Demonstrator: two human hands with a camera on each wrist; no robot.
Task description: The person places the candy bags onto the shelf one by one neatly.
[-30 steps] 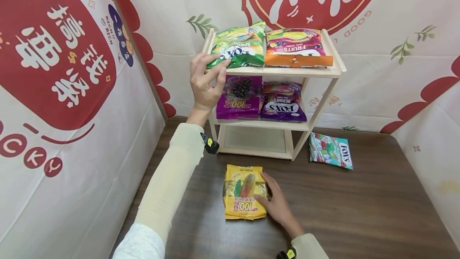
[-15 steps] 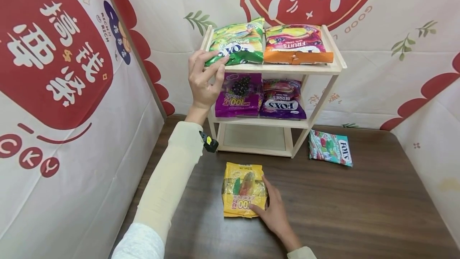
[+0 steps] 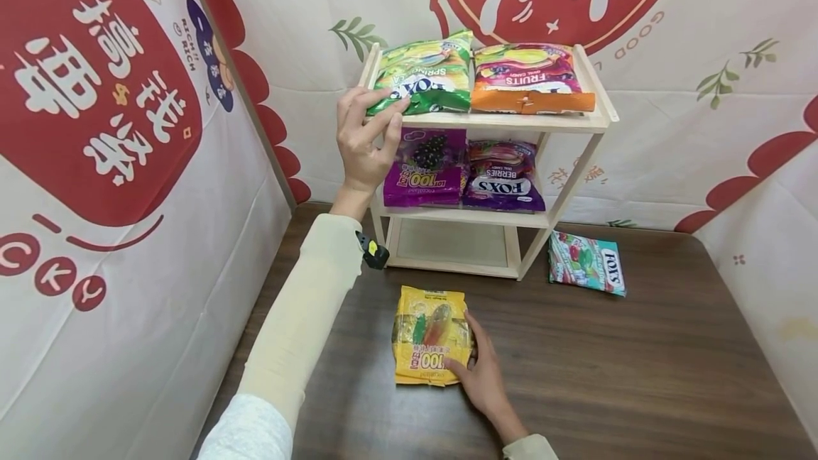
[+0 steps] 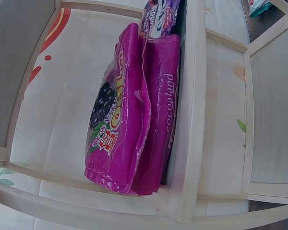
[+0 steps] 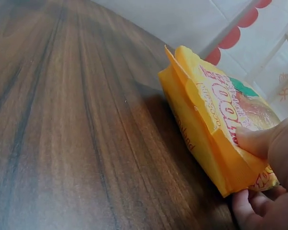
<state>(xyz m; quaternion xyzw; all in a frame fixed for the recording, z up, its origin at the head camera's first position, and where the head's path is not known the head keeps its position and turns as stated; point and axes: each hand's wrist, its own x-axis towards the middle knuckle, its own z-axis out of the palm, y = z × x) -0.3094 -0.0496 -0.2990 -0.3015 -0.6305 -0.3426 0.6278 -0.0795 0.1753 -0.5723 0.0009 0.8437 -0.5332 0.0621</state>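
Observation:
My left hand is at the front left corner of the top shelf of a small wooden rack. Its fingertips lie against a green Fox's candy bag, and the thumb is at the shelf's front edge. My right hand holds a yellow candy bag by its right side, low over the dark table. In the right wrist view, the thumb is on the yellow bag's printed face and fingers curl beneath it. The left wrist view shows a purple candy bag leaning inside the rack.
An orange and pink Fox's bag shares the top shelf. Below it, a purple berries bag sits on the middle shelf beside the grape bag. A teal Fox's bag lies on the table right of the rack. Printed cloth walls surround the table.
My right hand has shifted slightly left and closed more firmly on the yellow bag, whose right edge now tilts up a little. The left hand has stayed at the rack corner.

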